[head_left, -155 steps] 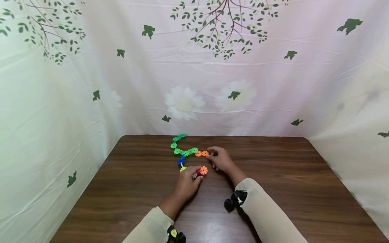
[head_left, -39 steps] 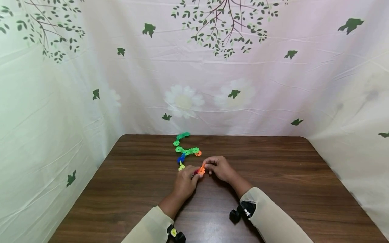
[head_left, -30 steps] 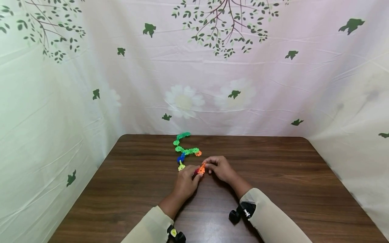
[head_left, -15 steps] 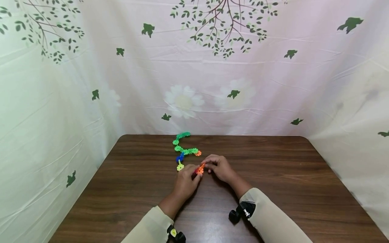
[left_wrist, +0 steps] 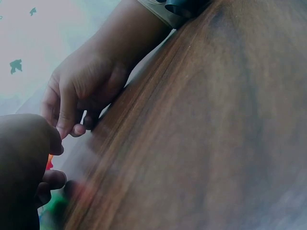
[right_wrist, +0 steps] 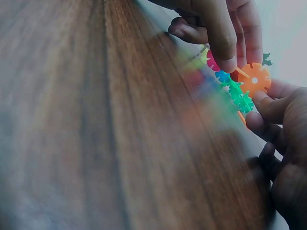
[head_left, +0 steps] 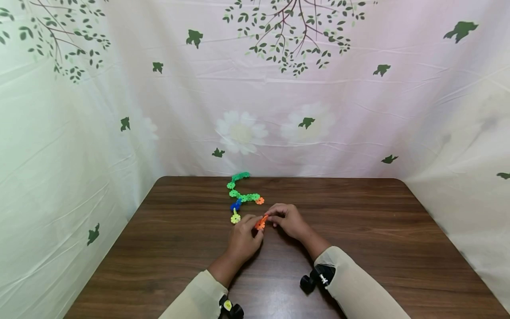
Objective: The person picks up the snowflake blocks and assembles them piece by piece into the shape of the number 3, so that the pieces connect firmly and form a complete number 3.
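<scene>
In the head view my left hand grips an orange snowflake disc, and part of a pink disc shows by its fingers in the right wrist view. My right hand pinches another orange snowflake disc between thumb and fingers. The two orange discs meet edge to face, though how deep their slots engage I cannot tell. Just behind the hands lies a chain of joined discs: green, blue, yellow and one orange disc at its right end.
The dark wooden table reaches back to a pale curtain printed with leaves and flowers, which also hangs on both sides. Black wrist cameras sit on both sleeves.
My right hand took one orange disc from beside the chain's right end and brought it to the left hand's disc. Lately the joined discs have tilted slightly, and the yellow disc shifted a little left.
</scene>
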Demonstrator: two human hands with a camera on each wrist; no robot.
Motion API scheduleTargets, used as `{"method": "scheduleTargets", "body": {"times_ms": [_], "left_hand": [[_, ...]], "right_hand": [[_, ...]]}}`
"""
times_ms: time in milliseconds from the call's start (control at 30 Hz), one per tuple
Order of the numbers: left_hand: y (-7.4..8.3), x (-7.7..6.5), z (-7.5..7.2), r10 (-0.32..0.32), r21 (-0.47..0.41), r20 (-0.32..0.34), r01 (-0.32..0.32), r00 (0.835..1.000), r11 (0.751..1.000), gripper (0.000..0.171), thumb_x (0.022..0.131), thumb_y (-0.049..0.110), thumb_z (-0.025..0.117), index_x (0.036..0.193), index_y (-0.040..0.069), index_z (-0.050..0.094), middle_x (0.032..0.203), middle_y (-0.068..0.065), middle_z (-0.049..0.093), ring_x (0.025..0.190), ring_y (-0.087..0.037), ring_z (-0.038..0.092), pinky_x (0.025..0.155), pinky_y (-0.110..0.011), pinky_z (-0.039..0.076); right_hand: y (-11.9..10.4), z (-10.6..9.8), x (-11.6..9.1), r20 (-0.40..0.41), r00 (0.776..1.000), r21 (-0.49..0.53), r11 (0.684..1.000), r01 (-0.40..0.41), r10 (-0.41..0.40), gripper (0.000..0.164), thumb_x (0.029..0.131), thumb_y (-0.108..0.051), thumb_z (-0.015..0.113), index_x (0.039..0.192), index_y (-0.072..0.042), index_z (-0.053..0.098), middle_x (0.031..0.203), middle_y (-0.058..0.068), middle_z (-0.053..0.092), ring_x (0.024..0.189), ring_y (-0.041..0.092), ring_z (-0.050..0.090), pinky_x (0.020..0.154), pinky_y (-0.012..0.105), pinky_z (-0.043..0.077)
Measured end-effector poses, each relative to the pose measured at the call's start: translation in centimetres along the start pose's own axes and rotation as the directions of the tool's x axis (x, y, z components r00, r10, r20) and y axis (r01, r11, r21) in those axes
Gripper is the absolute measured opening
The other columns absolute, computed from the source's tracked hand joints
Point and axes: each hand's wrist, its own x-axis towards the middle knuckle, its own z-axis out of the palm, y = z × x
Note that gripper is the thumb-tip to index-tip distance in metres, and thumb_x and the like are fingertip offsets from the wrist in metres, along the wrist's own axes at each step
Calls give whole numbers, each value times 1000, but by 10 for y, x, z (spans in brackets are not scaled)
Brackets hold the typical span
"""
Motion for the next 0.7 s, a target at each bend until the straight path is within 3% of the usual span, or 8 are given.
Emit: {"method": "scheduleTargets", "body": {"times_ms": [233,367,500,700], "left_hand": [[-2,-1,2,53,18,-38,-52,998,998,34,84,6,91,116,7,82,108,-6,78,95,-22,78,77,-43,65],[0,-2,-1,11,19,-28,-11,1000,1000,32,86,7,88,117,7,82,109,-6,79,96,-23,79,79,-42,65],[3,-2,-3,-29,32,-25,30,999,999,32,88,8,88,119,8,82,111,-7,78,98,-24,79,80,-42,65],[1,-3,-4,-23,59,-26,25,999,998,32,89,9,87,120,8,81,112,-6,78,97,-22,78,80,-40,65]], "right_hand": [[0,-1,0,15,1000,-20,1000,-6,6,11,96,5,77,105,2,83,108,23,78,70,13,68,65,25,60],[1,-3,1,19,999,-41,999,-35,36,15,101,5,72,112,3,80,109,23,77,73,16,69,69,25,59],[5,-4,6,-27,998,-112,992,-59,57,18,103,2,70,120,3,78,111,20,75,77,14,68,72,25,59],[12,-2,19,-73,992,-192,975,-114,101,24,103,-4,74,126,-2,77,116,16,70,74,12,66,69,25,57]]}}
